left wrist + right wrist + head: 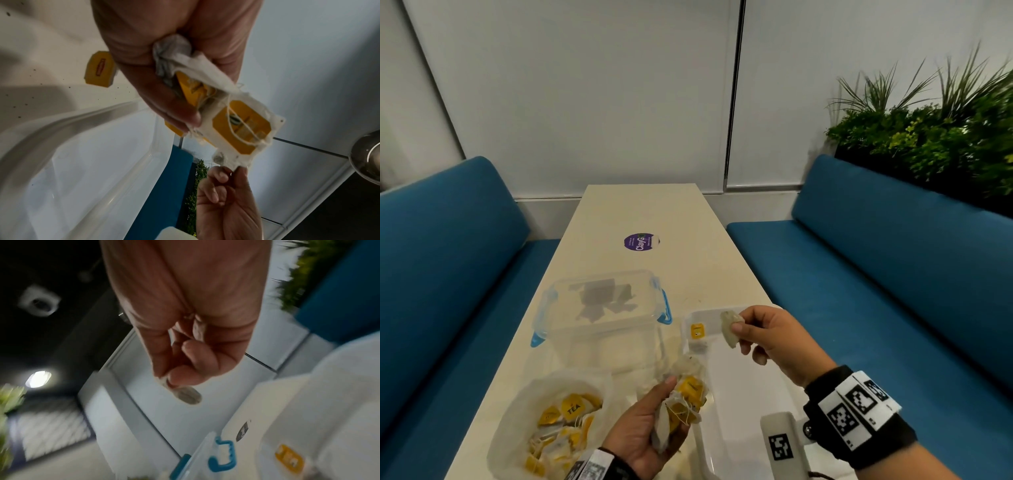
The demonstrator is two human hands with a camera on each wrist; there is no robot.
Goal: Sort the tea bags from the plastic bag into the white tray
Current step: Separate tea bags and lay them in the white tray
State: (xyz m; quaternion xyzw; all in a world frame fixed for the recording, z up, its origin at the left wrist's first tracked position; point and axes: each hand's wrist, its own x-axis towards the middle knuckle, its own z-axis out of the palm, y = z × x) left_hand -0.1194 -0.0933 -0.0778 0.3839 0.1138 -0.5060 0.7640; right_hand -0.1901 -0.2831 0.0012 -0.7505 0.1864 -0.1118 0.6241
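Head view: left hand (643, 431) grips a clump (683, 404) of soft paper tea bags with yellow tags beside the open plastic bag (517, 411), right hand (767, 334) pinches one limp pouch (729, 327) over the smooth white tray (722, 455), where one tagged bag (698, 331) already lies; advisable to lower it flat beside that one, watching for a snagged string. Left wrist view: fingers curl round the crumpled clump (236, 116), strings tangled. Right wrist view: thumb and fingertips pinch the pouch (188, 395), blurred

The clear lidded box (602, 310) stands just beside the white tray (736, 407), seemingly blocking its left side.
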